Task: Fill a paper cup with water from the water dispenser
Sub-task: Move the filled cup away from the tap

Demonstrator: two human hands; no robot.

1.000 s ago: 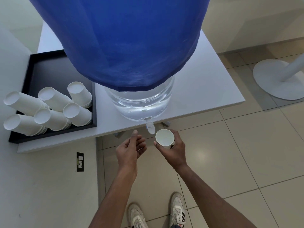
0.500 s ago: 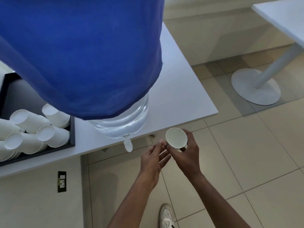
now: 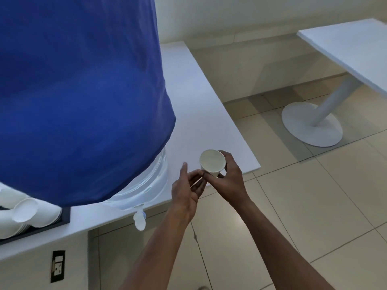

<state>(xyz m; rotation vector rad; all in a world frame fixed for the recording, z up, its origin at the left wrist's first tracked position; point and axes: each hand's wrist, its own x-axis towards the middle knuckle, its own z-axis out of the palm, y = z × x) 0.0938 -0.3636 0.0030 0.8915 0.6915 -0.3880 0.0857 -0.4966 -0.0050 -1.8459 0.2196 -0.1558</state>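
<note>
A white paper cup (image 3: 212,162) is gripped in my right hand (image 3: 230,180), upright with its mouth showing; I cannot see water in it. My left hand (image 3: 186,187) is beside it, fingers apart, fingertips touching the cup's base. The water dispenser is a large clear bottle (image 3: 146,185) under a blue cover (image 3: 79,97) on a white counter (image 3: 201,114). Its white tap (image 3: 139,219) hangs over the counter's front edge, well left of and below the cup.
A black tray (image 3: 65,216) with several stacks of white paper cups (image 3: 31,214) sits at the counter's left. A wall socket (image 3: 57,265) is below it. A white pedestal table (image 3: 345,51) with a round base (image 3: 312,124) stands to the right on the tiled floor.
The cup and both hands have moved right and away from the tap, up over the counter edge. The view has swung left and up; the left hand has closed in on the cup's base.
</note>
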